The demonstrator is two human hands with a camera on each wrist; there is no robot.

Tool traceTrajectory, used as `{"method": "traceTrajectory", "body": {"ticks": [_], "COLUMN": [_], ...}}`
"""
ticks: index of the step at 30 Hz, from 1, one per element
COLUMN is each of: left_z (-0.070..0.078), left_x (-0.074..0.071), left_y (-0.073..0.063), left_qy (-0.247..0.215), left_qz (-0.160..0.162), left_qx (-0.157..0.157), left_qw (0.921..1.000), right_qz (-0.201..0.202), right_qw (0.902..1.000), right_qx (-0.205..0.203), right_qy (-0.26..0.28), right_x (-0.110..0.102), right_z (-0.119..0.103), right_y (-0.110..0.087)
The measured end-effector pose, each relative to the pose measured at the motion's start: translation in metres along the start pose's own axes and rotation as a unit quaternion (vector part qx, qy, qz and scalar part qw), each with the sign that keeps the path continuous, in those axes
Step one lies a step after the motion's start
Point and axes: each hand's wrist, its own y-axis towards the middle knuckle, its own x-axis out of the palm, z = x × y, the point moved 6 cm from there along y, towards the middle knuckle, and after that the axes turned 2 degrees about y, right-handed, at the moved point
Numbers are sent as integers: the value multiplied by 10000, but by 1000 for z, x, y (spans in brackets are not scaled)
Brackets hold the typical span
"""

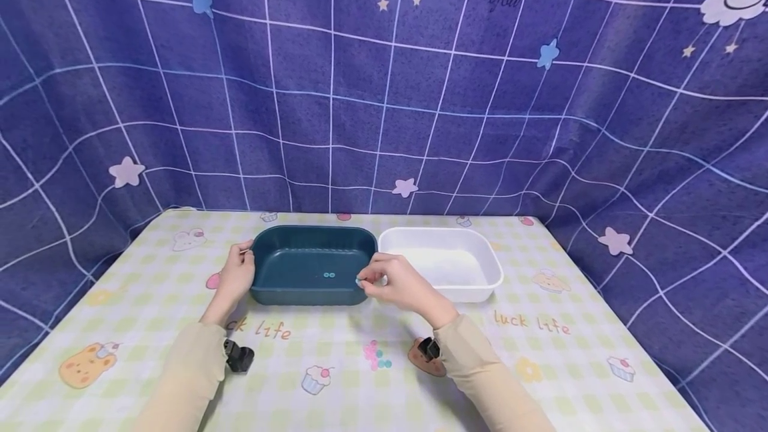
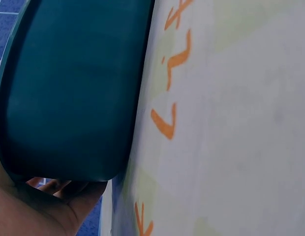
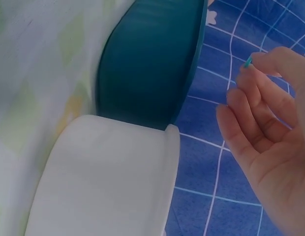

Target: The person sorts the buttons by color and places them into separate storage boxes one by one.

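Observation:
My left hand (image 1: 238,273) holds the left end of a dark teal rectangular bin (image 1: 309,296); in the left wrist view its fingers (image 2: 86,199) lie against that end, partly hidden. Over the bin's right front corner, my right hand (image 1: 396,280) pinches a small flat teal disc (image 3: 248,62) between thumb and fingertip. The other fingers of that hand are bent loosely. Two small teal discs (image 1: 329,275) lie on the bin's floor. Nearer to me, between the forearms, a small cluster of pink discs (image 1: 371,352) and teal discs (image 1: 385,363) lies on the cloth.
A white bin (image 1: 444,235) stands right beside the teal one, behind the right hand. Both rest on a checked, printed tablecloth (image 1: 252,399). A blue gridded curtain (image 1: 336,119) hangs behind the table and along its sides.

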Motion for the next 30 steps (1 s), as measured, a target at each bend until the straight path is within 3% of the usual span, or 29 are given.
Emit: {"method": "traceTrajectory", "body": {"ticks": [20,30], "left_z": [-3,-4], "left_x": [0,0], "left_y": [1,2], "left_qy": [-1,-2], "left_qz": [51,63], "left_qx": [42,32], "left_qw": [10000,10000], "right_qz": [19,-7], "right_qw": [9998,9997], "right_qx": [-90,78], "right_qy": [-150,-245], "right_x": [11,14], "right_z": [4,10], "right_y": [18,25]}}
